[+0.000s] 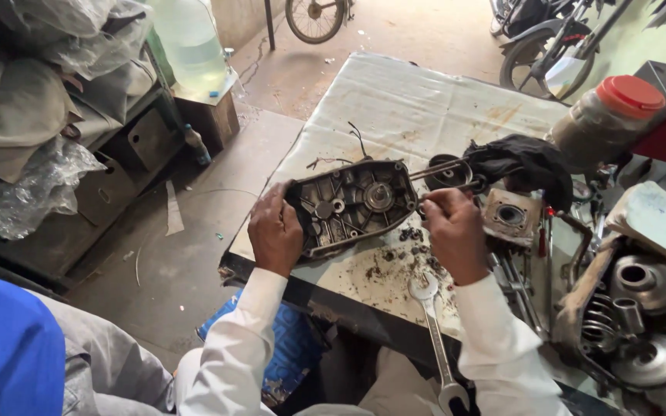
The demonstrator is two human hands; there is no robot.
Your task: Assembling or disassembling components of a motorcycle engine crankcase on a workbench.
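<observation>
At a cloth-covered desk (395, 100), I am steadying a grimy engine cover (352, 204) with my left hand (275, 231) clasped on its edge while my right hand (452, 231), fingers closed, is working a thin tool (445, 168) at its rim, a spanner (433, 331) lying nearby.

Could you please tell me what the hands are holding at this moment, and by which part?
The left hand grips the metal engine cover by its left end. The right hand holds a thin tool by its near end.
</observation>
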